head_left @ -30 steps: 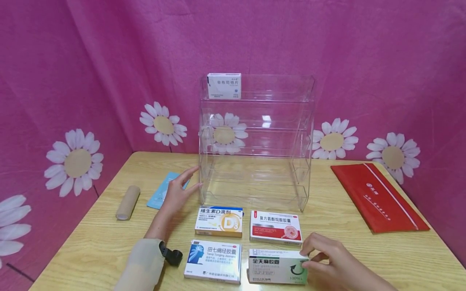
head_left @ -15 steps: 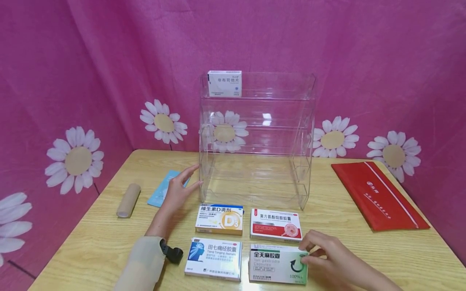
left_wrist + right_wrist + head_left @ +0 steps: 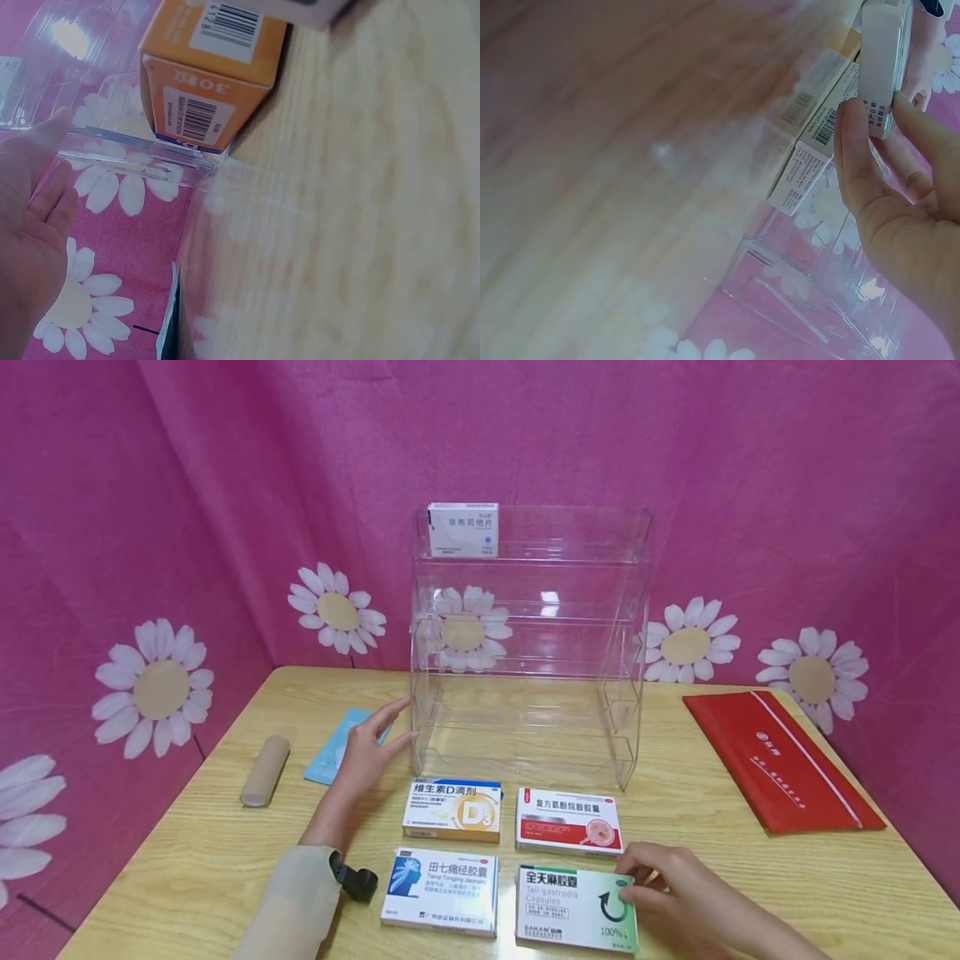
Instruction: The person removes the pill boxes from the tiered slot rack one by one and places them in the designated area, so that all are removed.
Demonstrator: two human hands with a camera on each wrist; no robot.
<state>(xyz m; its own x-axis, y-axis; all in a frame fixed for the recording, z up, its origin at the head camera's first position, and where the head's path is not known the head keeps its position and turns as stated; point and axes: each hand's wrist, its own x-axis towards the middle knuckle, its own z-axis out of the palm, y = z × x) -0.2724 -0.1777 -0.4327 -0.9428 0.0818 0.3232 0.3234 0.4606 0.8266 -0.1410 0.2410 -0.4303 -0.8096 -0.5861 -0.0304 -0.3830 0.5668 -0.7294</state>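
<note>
My right hand (image 3: 678, 889) pinches the right end of a white and green medicine box (image 3: 555, 906) at the front of the table. In the right wrist view, thumb and fingers press on opposite faces of that box (image 3: 881, 64). At the left side of a clear tiered display rack (image 3: 532, 675), my left hand (image 3: 363, 756) touches the edge with spread thumb and forefinger. One white medicine box (image 3: 462, 531) stands on the rack's top tier, at its left end. An orange vitamin D box (image 3: 452, 810), a red and white box (image 3: 568, 821) and a blue and white box (image 3: 438, 892) lie before the rack.
A cardboard tube (image 3: 266, 771) and a light blue packet (image 3: 330, 752) lie on the left of the wooden table. To the right is a red folder (image 3: 780, 764). A pink daisy-print curtain (image 3: 525, 435) hangs behind.
The white and green box has tilted in my right hand, its printed front now turned more to the head camera. My left hand stays at the rack. The head view has shifted slightly.
</note>
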